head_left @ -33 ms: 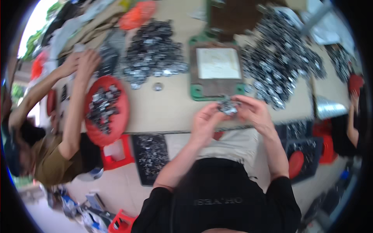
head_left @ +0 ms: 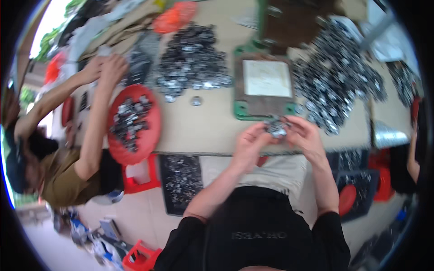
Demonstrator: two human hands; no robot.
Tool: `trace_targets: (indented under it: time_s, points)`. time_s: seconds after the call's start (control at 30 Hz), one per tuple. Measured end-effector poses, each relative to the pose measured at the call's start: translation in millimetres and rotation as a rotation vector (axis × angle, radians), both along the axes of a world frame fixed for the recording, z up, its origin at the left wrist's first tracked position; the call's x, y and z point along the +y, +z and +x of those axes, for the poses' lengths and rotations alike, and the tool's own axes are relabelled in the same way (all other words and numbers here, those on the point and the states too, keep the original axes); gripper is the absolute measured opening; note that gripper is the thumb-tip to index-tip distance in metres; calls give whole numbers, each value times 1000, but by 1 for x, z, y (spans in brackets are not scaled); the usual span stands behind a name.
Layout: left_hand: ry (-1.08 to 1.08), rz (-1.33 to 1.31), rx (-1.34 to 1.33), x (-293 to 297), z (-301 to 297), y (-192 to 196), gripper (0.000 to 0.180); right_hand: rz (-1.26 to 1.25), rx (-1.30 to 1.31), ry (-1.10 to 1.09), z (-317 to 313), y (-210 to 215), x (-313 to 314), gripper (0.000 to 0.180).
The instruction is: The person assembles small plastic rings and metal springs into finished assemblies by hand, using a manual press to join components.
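Near the table's front edge, my left hand [head_left: 250, 144] and my right hand [head_left: 308, 139] hold a small cluster of shiny metal pieces [head_left: 276, 129] between their fingertips. Their exact kind is too blurred to make out. Just beyond my hands lies a green-framed press plate [head_left: 241, 108] with a brown base and a white pad [head_left: 267, 79] on it. A heap of shiny metal pieces [head_left: 334, 81] spreads to the right of the plate, another heap [head_left: 194, 58] to its left. One round metal piece [head_left: 195, 101] lies alone before the left heap.
At left a co-worker's hands [head_left: 108, 70] work beyond a red plate [head_left: 153, 144] of metal parts. Dark trays [head_left: 183, 185] of small parts and a red stool [head_left: 142, 174] stand below the table edge [head_left: 217, 153]. Another person's arm [head_left: 413, 153] shows at far right.
The table and everything on it have shifted right in the picture as the view turned. Both my hands keep hold of the metal pieces.
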State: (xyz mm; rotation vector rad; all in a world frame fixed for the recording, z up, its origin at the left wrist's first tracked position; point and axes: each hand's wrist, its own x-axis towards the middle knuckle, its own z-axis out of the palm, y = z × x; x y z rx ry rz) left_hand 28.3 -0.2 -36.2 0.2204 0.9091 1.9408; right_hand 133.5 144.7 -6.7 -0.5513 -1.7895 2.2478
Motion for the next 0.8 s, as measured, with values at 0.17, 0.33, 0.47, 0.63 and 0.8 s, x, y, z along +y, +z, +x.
trace_targets:
  time_s: [0.17,0.33,0.47,0.63,0.8]
  points:
    - [-41,81,134,-8,3,6,36,158,-49,-26,-6,15,-10,20]
    - [-168,18,332,-15,-19,34,41,723,-81,240,-11,51,4,17]
    - [-131,-133,601,-17,-32,41,31,705,-14,178,-29,56,-6,25]
    - [71,-207,651,17,-69,57,23,608,-25,21,-21,57,7,30]
    - [270,-387,1192,68,-105,58,22,678,-28,106,-4,49,11,27]
